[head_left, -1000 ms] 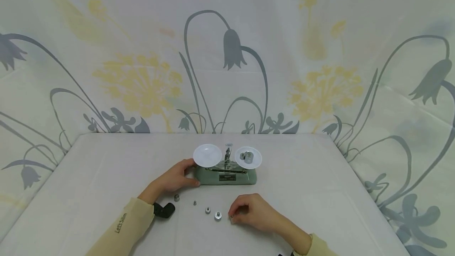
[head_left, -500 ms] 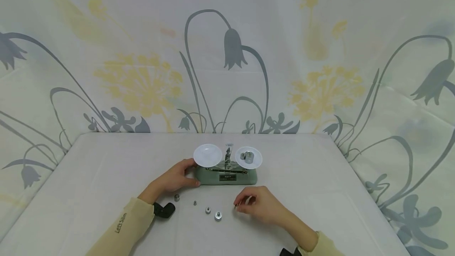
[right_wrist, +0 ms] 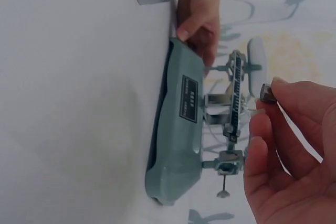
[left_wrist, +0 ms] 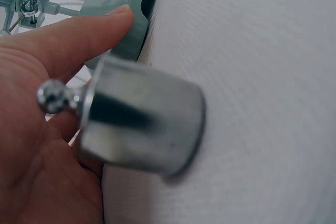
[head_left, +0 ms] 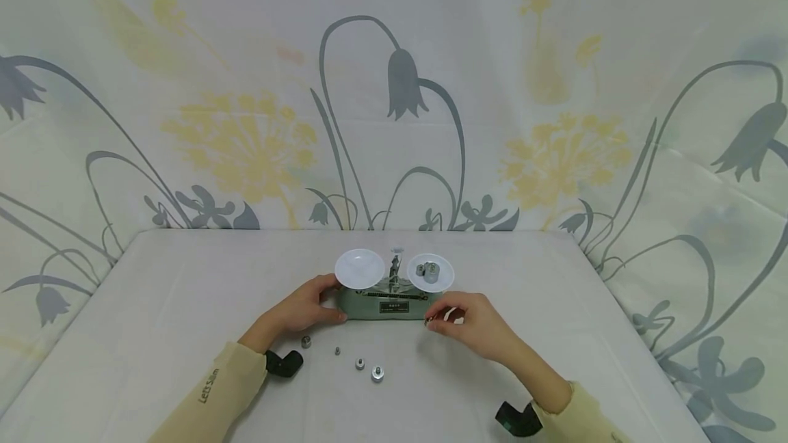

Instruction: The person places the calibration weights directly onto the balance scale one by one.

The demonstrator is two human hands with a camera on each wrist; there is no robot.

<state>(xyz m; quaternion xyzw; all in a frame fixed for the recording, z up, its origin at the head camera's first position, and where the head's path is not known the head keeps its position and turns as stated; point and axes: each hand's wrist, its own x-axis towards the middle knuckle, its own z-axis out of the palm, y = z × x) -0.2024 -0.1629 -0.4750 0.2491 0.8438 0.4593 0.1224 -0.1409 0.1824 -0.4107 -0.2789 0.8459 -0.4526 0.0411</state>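
Soft, muted light, faint shadows on white tabletop [head_left: 523, 272], metal weight [left_wrist: 149, 121] blurred in left wrist view

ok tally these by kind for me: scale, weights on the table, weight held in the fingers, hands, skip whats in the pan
Balance scale: 1
Metal weights on the table: 4
Held weight: 1
Hands, left hand and right hand: 2
Total: 8
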